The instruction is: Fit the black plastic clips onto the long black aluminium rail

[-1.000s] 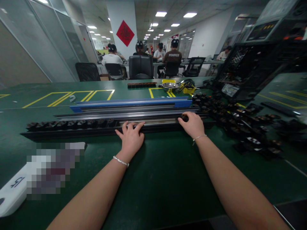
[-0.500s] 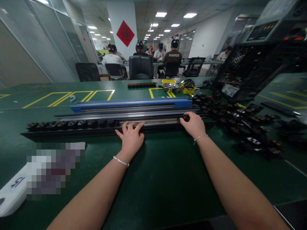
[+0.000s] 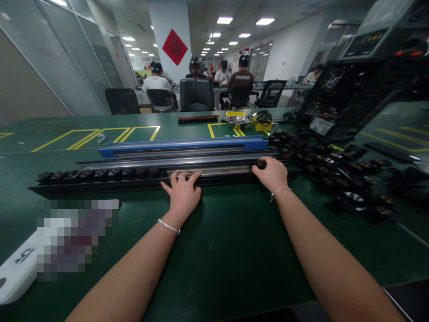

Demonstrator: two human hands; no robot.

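A long black rail (image 3: 100, 189) lies across the table in front of me. Several small black parts (image 3: 90, 174) sit side by side in its left stretch. With fingers spread, my left hand (image 3: 183, 194) rests on the rail just right of that row; what lies under its fingertips is hidden. Farther right, my right hand (image 3: 274, 174) pinches a small round-looking black part (image 3: 259, 164) over the rail; its details are too dark to make out. Behind run a grey metal rail (image 3: 181, 160) and a blue rail (image 3: 187, 143).
Loose black parts (image 3: 345, 174) are heaped at the right, below a large black open-framed machine (image 3: 335, 98). At the back stand a metal bowl (image 3: 237, 120) and a filled black strip (image 3: 197, 120). A white device (image 3: 20, 261), partly blurred out, lies front left. People (image 3: 244, 76) sit beyond.
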